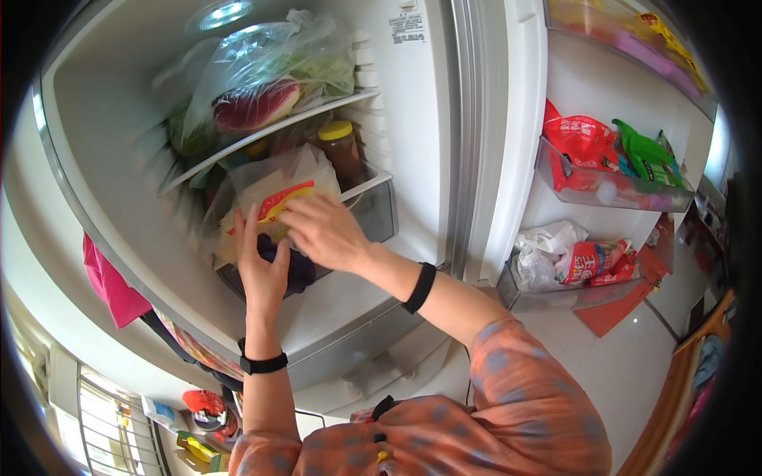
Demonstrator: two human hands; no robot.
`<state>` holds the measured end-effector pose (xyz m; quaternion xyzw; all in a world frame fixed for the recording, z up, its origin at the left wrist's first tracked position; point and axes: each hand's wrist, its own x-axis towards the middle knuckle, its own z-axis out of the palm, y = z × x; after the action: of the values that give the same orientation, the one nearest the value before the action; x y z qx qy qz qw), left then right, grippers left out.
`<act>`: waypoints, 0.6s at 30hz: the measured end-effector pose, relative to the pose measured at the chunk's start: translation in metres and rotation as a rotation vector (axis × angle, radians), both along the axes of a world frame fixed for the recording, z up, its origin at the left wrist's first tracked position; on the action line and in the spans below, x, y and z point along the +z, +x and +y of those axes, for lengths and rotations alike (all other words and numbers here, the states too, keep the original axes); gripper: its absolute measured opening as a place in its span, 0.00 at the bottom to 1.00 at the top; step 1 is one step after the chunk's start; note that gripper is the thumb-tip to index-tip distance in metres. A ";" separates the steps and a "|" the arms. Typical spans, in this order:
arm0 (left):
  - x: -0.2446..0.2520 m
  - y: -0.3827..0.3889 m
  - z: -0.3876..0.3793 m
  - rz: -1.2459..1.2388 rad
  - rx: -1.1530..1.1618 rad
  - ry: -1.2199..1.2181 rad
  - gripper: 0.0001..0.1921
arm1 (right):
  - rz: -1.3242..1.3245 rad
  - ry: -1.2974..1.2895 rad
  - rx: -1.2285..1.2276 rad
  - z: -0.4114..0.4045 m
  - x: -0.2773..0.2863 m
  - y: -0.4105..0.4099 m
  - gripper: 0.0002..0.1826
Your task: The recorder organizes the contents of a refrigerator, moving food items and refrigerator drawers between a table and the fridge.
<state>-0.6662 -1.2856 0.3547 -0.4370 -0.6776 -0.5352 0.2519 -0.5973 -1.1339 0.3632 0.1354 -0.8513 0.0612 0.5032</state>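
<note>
Both my hands reach into an open refrigerator, at a clear plastic package (297, 169) with red and yellow print. My left hand (262, 273) is raised at the package's near side, its thumb and fingers apart. Motion blurs my right hand (330, 232), whose fingers are bent over the printed part; whether they pinch it is not clear. Below and between the hands is a dark purple item (302, 273), partly covered by my left hand. The package rests above a translucent drawer (378, 208). Beside its far right corner stands a brown jar (343, 154) with a yellow lid.
Above, a shelf (321, 108) carries plastic-bagged vegetables (256, 107). The open door at right has bins with red (580, 143) and green packets (646, 149), and a lower bin (565, 291) with a white bag (539, 256). Pink cloth (113, 282) hangs outside at left.
</note>
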 end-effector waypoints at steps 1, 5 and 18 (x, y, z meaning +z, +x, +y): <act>-0.002 0.006 -0.005 0.022 0.032 0.026 0.35 | -0.008 -0.006 0.001 -0.003 -0.009 -0.009 0.17; -0.015 0.025 -0.037 -0.022 0.065 0.053 0.33 | -0.210 0.068 -0.132 -0.006 -0.027 -0.035 0.26; -0.073 0.052 -0.112 -0.598 -0.116 -0.020 0.31 | -0.060 0.023 -0.028 -0.013 -0.034 -0.038 0.21</act>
<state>-0.6142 -1.3972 0.2817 -0.3007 -0.7006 -0.6471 0.0061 -0.6352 -1.1472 0.3294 0.1273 -0.8686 0.0482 0.4765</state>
